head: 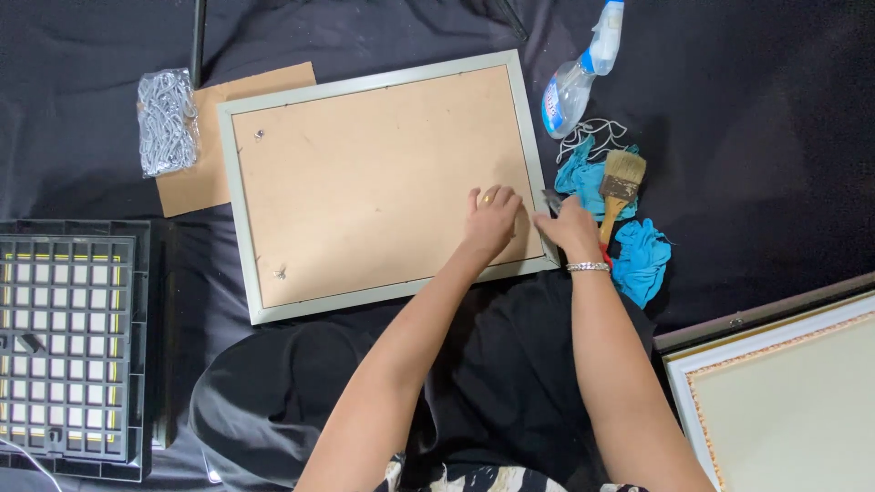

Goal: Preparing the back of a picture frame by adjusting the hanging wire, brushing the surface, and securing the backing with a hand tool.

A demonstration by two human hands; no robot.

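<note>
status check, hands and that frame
Left hand flat on frame backing. Right hand at frame's right edge, gripping a small dark tool. Paintbrush close beside.

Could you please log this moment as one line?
left hand: flat on frame back | right hand: at frame's right edge, holding small dark tool | brush, cloth beside

Spray bottle (576, 77), clear w/ blue-white head, lies top right on the black cloth (756, 109). Just below it: white string (592, 132), blue rags (629, 228), paintbrush (622, 182) w/ wooden handle on top of the rags. Upper left: bag of metal bits (167, 121) on a cardboard sheet (196, 178). Left edge: black crate (73, 346). Bottom right: white-edged picture frame (784, 392).
</note>
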